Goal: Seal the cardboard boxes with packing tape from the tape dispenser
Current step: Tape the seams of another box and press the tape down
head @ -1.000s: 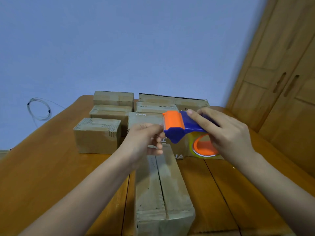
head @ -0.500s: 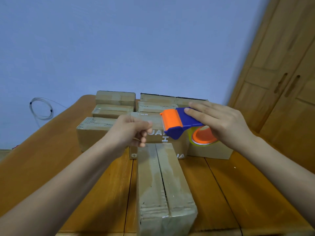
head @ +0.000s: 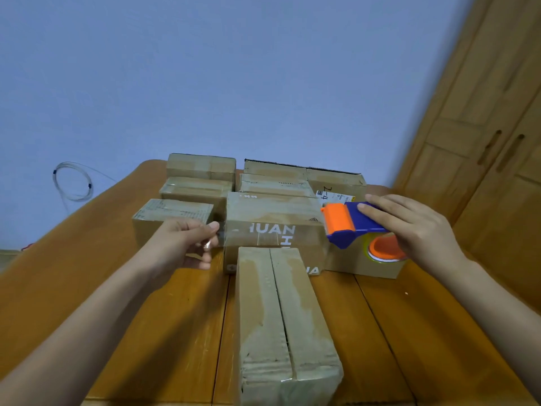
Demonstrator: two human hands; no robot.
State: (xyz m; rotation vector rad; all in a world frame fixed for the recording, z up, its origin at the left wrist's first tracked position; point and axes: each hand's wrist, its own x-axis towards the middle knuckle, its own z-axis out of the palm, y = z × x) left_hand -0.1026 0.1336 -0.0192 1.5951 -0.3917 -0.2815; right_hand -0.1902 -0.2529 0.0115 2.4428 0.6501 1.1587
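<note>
- Head view, tape: the left hand (head: 181,244) pinches the free end of a clear strip of packing tape (head: 272,235) between thumb and curled fingers, and the strip stretches across to the tape dispenser (head: 348,225), in the air above the boxes. The film is nearly invisible and I judge it thin, sticky and quick to fold onto itself, so it is best held by its very end and kept taut.
- Head view, dispenser: the right hand (head: 415,232) holds the blue body from above with fingers laid along the top, the orange roller end pointing left and the orange-cored roll below the palm. It looks like light, stiff plastic; the body behind the roller is the sensible grip, away from the cutter teeth at the front.
- Head view, target: a long cardboard box (head: 281,317) lies lengthways just in front of the person, its centre seam open and untaped. Its board looks worn, stiff enough to press tape onto, though the flaps may give under pressure.
- Head view, surface: a wooden table (head: 146,317) carries it, with other boxes (head: 199,183) clustered behind, touching or stacked.
- Head view, room: a blue wall (head: 234,83), a coil of thin cable (head: 73,183) hanging at left, a wooden wardrobe (head: 483,142) at right.
</note>
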